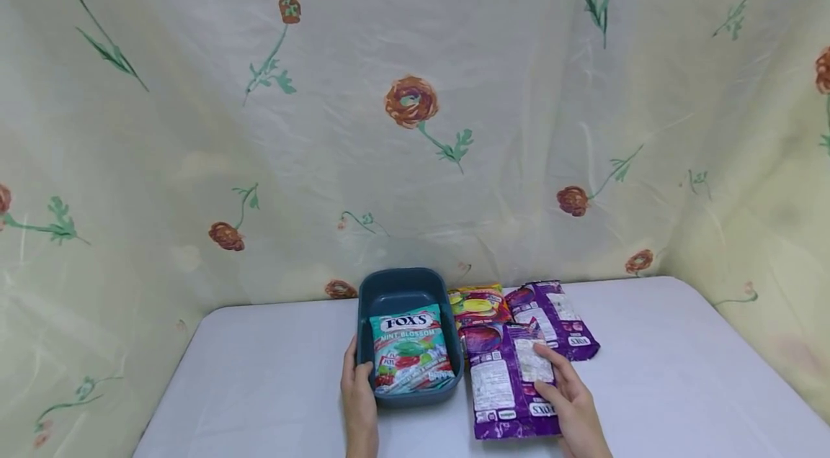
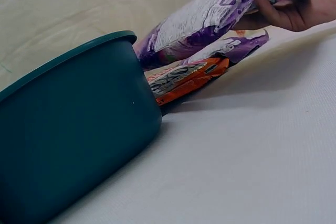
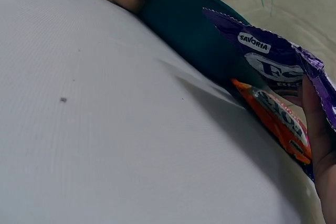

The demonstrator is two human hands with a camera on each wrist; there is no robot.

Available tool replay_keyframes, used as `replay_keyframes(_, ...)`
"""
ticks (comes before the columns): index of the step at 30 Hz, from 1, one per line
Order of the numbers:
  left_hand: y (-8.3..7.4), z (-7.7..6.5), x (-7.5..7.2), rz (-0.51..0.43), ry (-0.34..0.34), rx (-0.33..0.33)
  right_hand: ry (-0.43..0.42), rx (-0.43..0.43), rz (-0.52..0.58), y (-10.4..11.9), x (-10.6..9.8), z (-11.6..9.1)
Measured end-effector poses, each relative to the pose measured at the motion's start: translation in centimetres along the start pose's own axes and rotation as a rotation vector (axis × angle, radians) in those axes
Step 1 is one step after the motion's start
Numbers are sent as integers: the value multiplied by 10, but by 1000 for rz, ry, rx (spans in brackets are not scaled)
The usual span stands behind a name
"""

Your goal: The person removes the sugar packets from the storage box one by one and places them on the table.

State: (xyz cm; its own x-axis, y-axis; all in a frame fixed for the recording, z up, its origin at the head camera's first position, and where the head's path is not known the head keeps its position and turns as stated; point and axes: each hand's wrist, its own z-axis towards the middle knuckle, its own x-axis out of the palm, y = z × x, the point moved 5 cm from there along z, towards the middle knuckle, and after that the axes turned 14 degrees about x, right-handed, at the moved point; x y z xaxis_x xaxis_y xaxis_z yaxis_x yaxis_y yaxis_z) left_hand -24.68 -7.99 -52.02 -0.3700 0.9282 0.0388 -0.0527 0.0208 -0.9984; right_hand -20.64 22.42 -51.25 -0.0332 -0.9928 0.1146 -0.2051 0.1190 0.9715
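Observation:
My left hand holds the near left side of a dark teal plastic tub, thumb by the rim and fingers along the outer wall. Inside the tub lies a green Fox's Mint Blossom candy bag. With thumb and fingers, my right hand grips the right edge of a purple Fox's candy bag, its printed back facing up. In the left wrist view this bag is raised and tilted above the other bags. Part of the right hand shows under the bag in the right wrist view.
Right of the tub, an orange and yellow candy bag lies on the white table, partly covered by the raised bag. A second purple bag is beside it. Behind the table hangs a flowered curtain.

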Motion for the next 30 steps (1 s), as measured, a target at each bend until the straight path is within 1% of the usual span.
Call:
replay_keyframes(3,0,0,0,0,-1,3,0,25,-12,-2,0,1)
replay_keyframes(7,1,0,0,7,-3,1,-13,95,-38,-3,1,2)
replay_keyframes(8,2,0,0,7,-4,2,-15,101,-41,-3,1,2)
replay_keyframes(11,2,0,0,10,-3,1,-1,93,-30,-5,1,1)
replay_keyframes(14,1,1,0,9,-5,8,22,63,-15,-6,2,-1)
replay_keyframes(18,0,2,0,5,-7,12,23,91,-32,-7,3,-3)
replay_keyframes(21,0,2,0,3,-8,11,-6,133,-58,-8,1,-5)
replay_keyframes(23,0,2,0,6,-9,11,-24,142,-84,-8,0,-7)
replay_keyframes(25,1,2,0,8,-7,9,-42,139,-120,-9,-2,-9)
replay_keyframes(28,1,1,0,12,-4,6,-44,105,-174,-9,-3,-11)
replay_keyframes(30,1,1,0,8,-4,7,-35,101,-191,-10,-4,-13)
